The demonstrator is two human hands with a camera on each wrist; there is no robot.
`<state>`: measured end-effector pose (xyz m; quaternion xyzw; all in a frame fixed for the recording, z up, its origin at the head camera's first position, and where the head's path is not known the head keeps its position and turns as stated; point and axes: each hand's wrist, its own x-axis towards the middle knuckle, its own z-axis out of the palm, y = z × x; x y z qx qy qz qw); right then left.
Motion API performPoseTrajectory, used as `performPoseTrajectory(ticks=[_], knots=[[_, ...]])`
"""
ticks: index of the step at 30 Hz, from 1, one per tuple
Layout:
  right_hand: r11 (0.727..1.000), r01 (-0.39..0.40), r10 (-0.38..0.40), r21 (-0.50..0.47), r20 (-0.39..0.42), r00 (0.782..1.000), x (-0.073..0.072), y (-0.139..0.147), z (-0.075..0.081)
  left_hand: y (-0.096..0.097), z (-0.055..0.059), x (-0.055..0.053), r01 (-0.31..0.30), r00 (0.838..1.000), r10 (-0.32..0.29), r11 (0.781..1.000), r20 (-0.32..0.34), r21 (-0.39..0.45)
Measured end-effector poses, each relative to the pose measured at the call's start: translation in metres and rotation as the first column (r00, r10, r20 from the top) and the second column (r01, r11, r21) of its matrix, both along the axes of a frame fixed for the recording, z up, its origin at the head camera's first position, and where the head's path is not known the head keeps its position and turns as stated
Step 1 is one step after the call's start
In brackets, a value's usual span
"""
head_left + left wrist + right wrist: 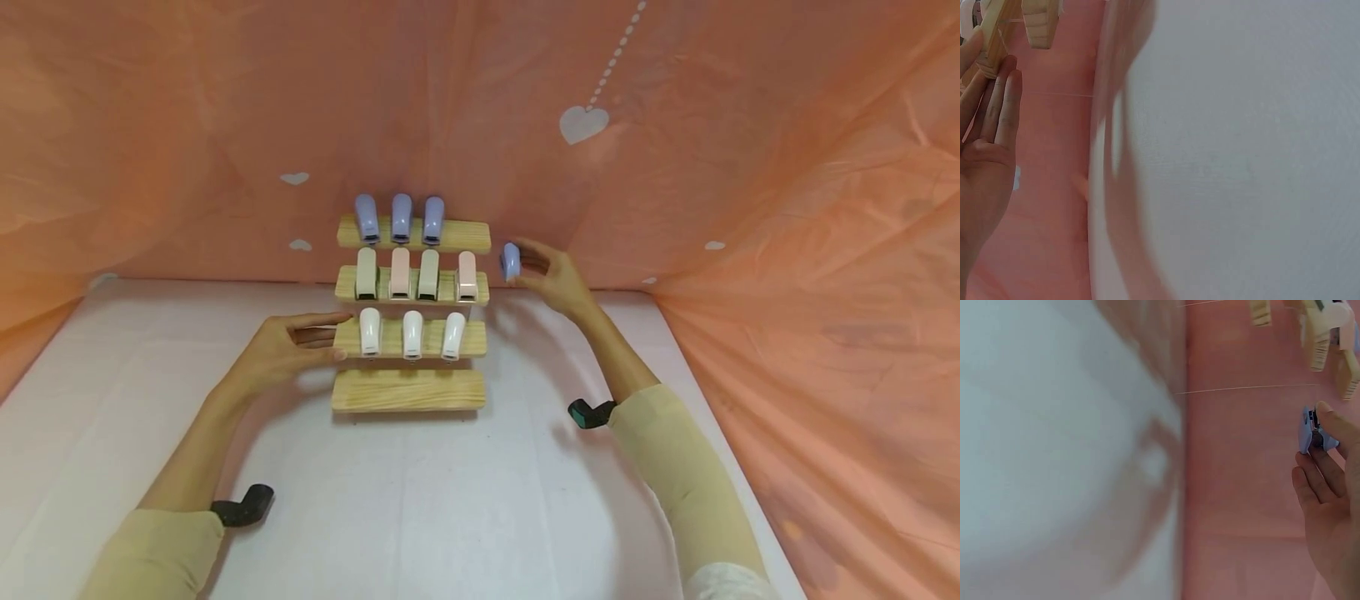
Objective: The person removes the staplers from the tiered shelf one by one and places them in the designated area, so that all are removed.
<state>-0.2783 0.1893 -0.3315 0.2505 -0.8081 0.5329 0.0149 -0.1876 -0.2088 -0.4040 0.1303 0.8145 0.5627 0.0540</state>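
A tiered wooden rack [408, 392] stands at the back of the table. My left hand [288, 350] holds the left end of its third shelf from the top, thumb in front and fingers behind. To the right of the top two shelves, my right hand [555, 279] pinches a small lavender stapler [511, 262] between thumb and fingers, apart from the rack. Three lavender staplers [401, 218] sit on the top shelf. Below them are two pale green staplers [366, 273] and two pink staplers [400, 273], alternating. Three white staplers [412, 335] lie on the third shelf.
A white cloth [450, 508] covers the table. Orange-pink sheeting [480, 100] with white hearts hangs behind and at both sides. Black wrist-worn cameras [247, 506] stick out from both forearms. Thin cords [1247, 387] cross the sheeting in the right wrist view.
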Motion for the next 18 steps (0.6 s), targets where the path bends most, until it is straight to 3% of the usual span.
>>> performPoseTrajectory(ticks=[5,9,18], knots=[[1.0,0.016,-0.016,0.017,-0.001,1.0,0.001,0.001,-0.013,-0.001,0.001,-0.001,0.018,1.0,-0.018,1.0,-0.012,0.001],[1.0,0.027,-0.027,0.01,0.066,0.997,0.0,0.001,-0.024,-0.001,0.0,-0.002,0.032,0.999,-0.032,0.999,-0.014,0.011],[1.0,0.016,-0.014,-0.01,0.115,0.993,-0.018,0.008,-0.072,-0.001,0.0,-0.001,0.027,1.0,-0.028,0.999,0.013,0.035]])
